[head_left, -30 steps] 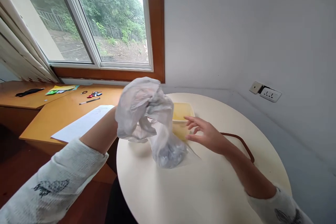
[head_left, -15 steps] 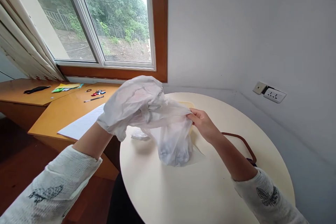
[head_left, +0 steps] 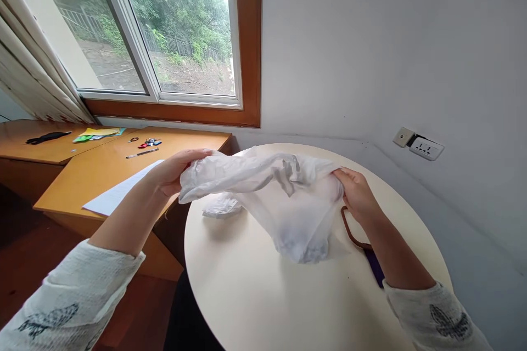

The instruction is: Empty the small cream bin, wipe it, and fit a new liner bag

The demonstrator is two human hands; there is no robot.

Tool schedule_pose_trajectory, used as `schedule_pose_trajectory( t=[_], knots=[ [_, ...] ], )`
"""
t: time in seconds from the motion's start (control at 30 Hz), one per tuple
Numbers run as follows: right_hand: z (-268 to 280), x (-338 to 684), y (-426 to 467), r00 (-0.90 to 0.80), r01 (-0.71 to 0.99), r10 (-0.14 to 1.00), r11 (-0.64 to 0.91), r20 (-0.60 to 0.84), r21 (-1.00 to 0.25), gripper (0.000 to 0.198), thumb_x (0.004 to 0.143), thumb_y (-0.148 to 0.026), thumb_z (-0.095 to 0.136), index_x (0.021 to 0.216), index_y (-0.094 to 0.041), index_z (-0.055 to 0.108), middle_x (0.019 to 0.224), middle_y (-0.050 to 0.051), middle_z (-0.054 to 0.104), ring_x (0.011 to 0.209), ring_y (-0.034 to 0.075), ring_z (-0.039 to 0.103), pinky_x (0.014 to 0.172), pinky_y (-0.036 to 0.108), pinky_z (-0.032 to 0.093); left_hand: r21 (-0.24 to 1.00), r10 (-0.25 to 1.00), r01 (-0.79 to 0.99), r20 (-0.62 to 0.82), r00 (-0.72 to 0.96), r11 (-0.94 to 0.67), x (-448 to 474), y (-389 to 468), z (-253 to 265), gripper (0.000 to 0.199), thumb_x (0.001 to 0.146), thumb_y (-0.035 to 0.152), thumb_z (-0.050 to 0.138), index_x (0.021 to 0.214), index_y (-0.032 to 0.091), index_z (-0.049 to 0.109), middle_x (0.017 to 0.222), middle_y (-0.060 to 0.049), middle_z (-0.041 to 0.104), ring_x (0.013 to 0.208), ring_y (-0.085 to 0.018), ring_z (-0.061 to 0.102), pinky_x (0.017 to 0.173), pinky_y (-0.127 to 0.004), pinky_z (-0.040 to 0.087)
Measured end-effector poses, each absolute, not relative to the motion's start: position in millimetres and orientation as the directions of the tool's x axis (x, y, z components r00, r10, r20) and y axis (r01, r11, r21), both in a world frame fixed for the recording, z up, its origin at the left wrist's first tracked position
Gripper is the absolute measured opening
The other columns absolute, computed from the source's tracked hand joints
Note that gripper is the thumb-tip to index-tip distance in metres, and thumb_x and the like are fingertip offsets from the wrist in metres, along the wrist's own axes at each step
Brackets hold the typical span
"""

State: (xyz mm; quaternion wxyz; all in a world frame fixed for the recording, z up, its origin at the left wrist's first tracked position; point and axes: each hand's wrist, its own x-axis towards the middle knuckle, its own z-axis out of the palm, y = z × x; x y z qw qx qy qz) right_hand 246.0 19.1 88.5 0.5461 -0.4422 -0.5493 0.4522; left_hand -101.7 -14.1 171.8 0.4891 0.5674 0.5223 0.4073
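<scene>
A thin white plastic bag (head_left: 263, 186) is stretched sideways above the round table. My left hand (head_left: 177, 171) grips the bag's left end, its fingertips partly hidden by the plastic. At the opposite end, my right hand (head_left: 356, 189) pinches the bag's edge between thumb and fingers. The bag's lower part hangs down in the middle, where something greyish shows faintly through; I cannot make out what it is. Left of that hanging part, a folded clear-white plastic bundle (head_left: 222, 207) lies on the table.
The round cream table (head_left: 263, 301) stands against the wall. Beside my right forearm lies a brown handle loop (head_left: 349, 230) with a dark purple item (head_left: 374, 269). Paper (head_left: 117, 192), a pen (head_left: 142, 153) and keys (head_left: 151, 143) rest on the wooden desk (head_left: 82, 175).
My left hand has come out of the bag, which covered it before, and now holds its left end. My right hand has moved right, spreading the bag wider.
</scene>
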Motion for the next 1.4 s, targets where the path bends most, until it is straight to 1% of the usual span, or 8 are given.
schedule_pose_trajectory(
  t=[0.3, 0.5, 0.6, 0.67, 0.77, 0.93, 1.13, 1.4],
  knots=[
    [94, 260, 10, -0.076, -0.025, 0.974, 0.211, 0.213, -0.977, 0.022, 0.076, -0.041, 0.058, 0.083, -0.021, 0.061, 0.074, 0.001, 0.058, 0.067, 0.013, 0.051, 0.06, 0.024, 0.042, 0.985, 0.962, 0.04, -0.173, 0.213, 0.168, -113, -13, 153, 0.032, 0.082, 0.031, 0.055, 0.108, 0.013, 0.056, 0.076, 0.0, 0.063, 0.064, -0.012, 0.059, 0.057, -0.019, 0.047],
    [99, 255, 12, -0.06, -0.024, 0.96, 0.272, 0.273, -0.962, 0.02, 0.074, -0.039, 0.06, 0.084, -0.022, 0.058, 0.074, -0.001, 0.057, 0.065, 0.012, 0.051, 0.06, 0.024, 0.041, 0.954, 0.923, 0.295, -0.154, 0.352, 0.046, -97, -29, 149, 0.088, 0.07, 0.033, 0.068, 0.136, 0.044, 0.01, 0.1, 0.001, 0.061, 0.085, -0.019, 0.061, 0.072, -0.029, 0.05],
    [101, 255, 15, -0.007, 0.002, 0.951, 0.309, 0.309, -0.951, 0.021, 0.075, -0.043, 0.057, 0.074, -0.022, 0.055, 0.065, -0.001, 0.052, 0.059, 0.012, 0.048, 0.055, 0.024, 0.039, 0.829, 0.934, 0.559, -0.184, 0.306, -0.02, -83, -37, 147, 0.064, 0.066, 0.034, 0.069, 0.124, 0.033, 0.044, 0.088, 0.001, 0.063, 0.08, -0.02, 0.061, 0.063, -0.024, 0.048],
    [103, 255, 15, 0.048, 0.046, 0.941, 0.334, 0.336, -0.941, 0.024, 0.076, -0.045, 0.054, 0.07, -0.022, 0.052, 0.061, -0.001, 0.049, 0.056, 0.012, 0.045, 0.052, 0.024, 0.038, 0.757, 0.944, 0.654, -0.199, 0.262, -0.022, -78, -39, 147, 0.03, 0.068, 0.04, 0.065, 0.093, 0.022, 0.063, 0.072, 0.001, 0.062, 0.069, -0.019, 0.059, 0.055, -0.024, 0.045],
    [111, 254, 11, 0.112, 0.1, 0.907, 0.396, 0.405, -0.913, 0.027, 0.077, -0.048, 0.052, 0.069, -0.023, 0.049, 0.06, -0.001, 0.046, 0.053, 0.012, 0.043, 0.049, 0.024, 0.036, 0.752, 0.967, 0.657, -0.203, 0.154, 0.053, -79, -35, 148, 0.029, 0.069, 0.045, 0.061, 0.063, 0.017, 0.059, 0.059, 0.0, 0.057, 0.057, -0.016, 0.055, 0.048, -0.024, 0.039],
    [130, 242, 4, 0.036, 0.197, 0.907, 0.404, 0.419, -0.893, 0.032, 0.076, -0.05, 0.054, 0.063, -0.022, 0.049, 0.052, -0.003, 0.038, 0.045, 0.009, 0.034, 0.042, 0.023, 0.027, 0.727, 0.945, 0.618, -0.318, -0.082, 0.298, -91, -23, 137, 0.039, 0.063, 0.055, 0.064, 0.074, 0.018, 0.059, 0.075, -0.005, 0.063, 0.072, -0.023, 0.06, 0.055, -0.028, 0.045],
    [146, 225, 0, -0.034, 0.284, 0.863, 0.492, 0.504, -0.823, 0.035, 0.079, -0.049, 0.052, 0.059, -0.02, 0.048, 0.049, -0.005, 0.029, 0.043, 0.007, 0.025, 0.04, 0.022, 0.02, 0.683, 0.916, 0.683, -0.399, 0.052, 0.259, -98, -23, 118, 0.045, 0.07, 0.063, 0.052, 0.083, 0.022, 0.065, 0.099, -0.006, 0.064, 0.094, -0.027, 0.059, 0.074, -0.03, 0.046],
    [118, 222, 0, -0.235, 0.356, 0.862, 0.507, 0.45, -0.785, 0.02, 0.081, -0.037, 0.05, 0.071, -0.02, 0.057, 0.06, -0.003, 0.047, 0.056, 0.011, 0.044, 0.051, 0.023, 0.034, 0.672, 0.9, 0.696, -0.427, 0.085, 0.253, -103, -27, 114, 0.05, 0.07, 0.062, 0.052, 0.097, 0.021, 0.062, 0.107, -0.008, 0.061, 0.101, -0.029, 0.056, 0.076, -0.031, 0.047]
  ],
)
